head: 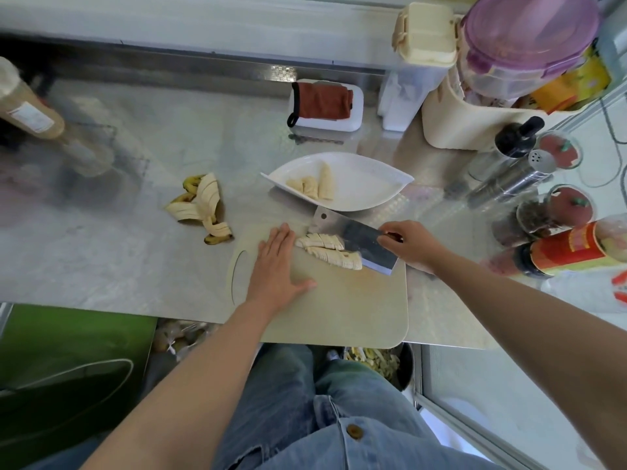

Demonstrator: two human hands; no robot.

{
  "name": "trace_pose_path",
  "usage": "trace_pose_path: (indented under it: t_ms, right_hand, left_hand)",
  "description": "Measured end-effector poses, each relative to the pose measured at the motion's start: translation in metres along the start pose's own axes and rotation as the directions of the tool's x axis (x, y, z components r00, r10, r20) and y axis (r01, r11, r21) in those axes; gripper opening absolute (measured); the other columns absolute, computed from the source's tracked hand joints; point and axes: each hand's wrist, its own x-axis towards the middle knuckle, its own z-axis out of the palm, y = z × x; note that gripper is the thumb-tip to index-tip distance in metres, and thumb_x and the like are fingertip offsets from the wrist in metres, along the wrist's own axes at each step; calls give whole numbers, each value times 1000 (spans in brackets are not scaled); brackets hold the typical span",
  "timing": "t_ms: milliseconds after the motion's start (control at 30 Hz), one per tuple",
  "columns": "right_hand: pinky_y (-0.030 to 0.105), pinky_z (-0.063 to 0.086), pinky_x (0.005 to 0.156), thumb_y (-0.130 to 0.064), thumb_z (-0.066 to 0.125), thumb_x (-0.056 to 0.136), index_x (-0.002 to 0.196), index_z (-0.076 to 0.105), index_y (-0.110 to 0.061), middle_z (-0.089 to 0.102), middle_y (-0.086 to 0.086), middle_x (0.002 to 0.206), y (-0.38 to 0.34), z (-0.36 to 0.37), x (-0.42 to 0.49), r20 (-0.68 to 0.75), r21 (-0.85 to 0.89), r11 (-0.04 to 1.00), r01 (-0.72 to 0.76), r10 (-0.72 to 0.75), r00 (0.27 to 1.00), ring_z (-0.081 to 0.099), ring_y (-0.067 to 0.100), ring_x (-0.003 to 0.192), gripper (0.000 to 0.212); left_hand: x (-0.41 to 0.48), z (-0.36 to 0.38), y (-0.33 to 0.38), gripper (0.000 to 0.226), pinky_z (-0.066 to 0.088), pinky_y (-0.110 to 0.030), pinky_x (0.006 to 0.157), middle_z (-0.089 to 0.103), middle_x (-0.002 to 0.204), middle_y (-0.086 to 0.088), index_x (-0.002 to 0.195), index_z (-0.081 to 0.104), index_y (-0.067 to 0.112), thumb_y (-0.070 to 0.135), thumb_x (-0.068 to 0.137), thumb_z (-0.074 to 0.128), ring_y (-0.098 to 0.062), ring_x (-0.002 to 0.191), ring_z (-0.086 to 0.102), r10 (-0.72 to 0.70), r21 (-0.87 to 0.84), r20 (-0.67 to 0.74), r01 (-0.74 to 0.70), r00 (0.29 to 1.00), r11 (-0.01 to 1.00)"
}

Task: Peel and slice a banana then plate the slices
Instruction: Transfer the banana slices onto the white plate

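Left hand [274, 262] flat on cutting board [356, 307] at counter's [101, 249] front edge; right hand [412, 245] grips cleaver [353, 239] against banana slices [327, 251]. Plate [366, 188] behind, peel [202, 206] left, jars [556, 208] along right edge, labels unreadable.

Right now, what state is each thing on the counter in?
banana slices: cut, lying on the cutting board beside the cleaver.
plate: holding a few banana pieces.
peel: empty, on the counter.
cleaver: gripped by right hand.
left hand: flat on the board, fingers straight.
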Motion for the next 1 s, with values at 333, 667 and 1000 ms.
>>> trace_pose_path:
  t_ms: [333,667,1000]
  right_hand:
    - [28,35,57,-19,47,92,67,56,-28,56,-3,64,-21,-5,16,71,-97,994,53,-47,996,48,17,60,28]
    - [24,36,55,-18,48,92,90,65,-21,56,-9,68,-26,-1,29,48,-154,985,83,-77,996,51,17,66,18]
    - [22,35,57,-21,49,93,101,69,-17,58,-7,79,-22,2,34,49,-109,993,50,-44,998,48,6,64,23]
  left_hand:
    - [22,-21,1,14,42,-34,82,54,106,-4,94,65,17,17,81,71,-23,98,46,-47,27,-268,56,962,998]
    - [32,-25,-6,18,45,-35,75,54,99,-3,91,65,17,26,79,75,-21,92,47,-19,26,-253,26,967,999]
    - [33,-25,-5,15,43,-33,73,59,96,-2,95,65,16,28,86,67,-20,90,50,16,45,-241,-5,971,999]
